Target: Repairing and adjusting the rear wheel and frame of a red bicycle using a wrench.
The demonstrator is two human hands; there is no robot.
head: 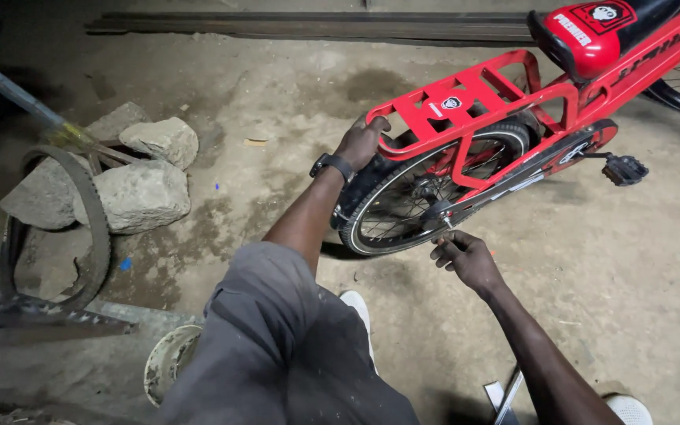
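Note:
A red bicycle (592,86) stands on the concrete floor at the upper right, rear end toward me. My left hand (361,142), with a black watch on the wrist, grips the rear edge of the red rear carrier rack (466,98). Just below the rear wheel (426,197), near the axle nut, my right hand (466,258) has its fingers pinched together at the axle; whether it holds something small I cannot tell. A black pedal (625,169) sticks out to the right. My grey-trousered knee (277,346) fills the lower centre.
Large stones (139,193) and an old tyre (88,228) lie at the left beside a metal bar (9,90). A round white bowl-like thing (168,362) sits by my knee. Long planks (308,25) run along the far edge. A metal tool (507,397) lies at the bottom.

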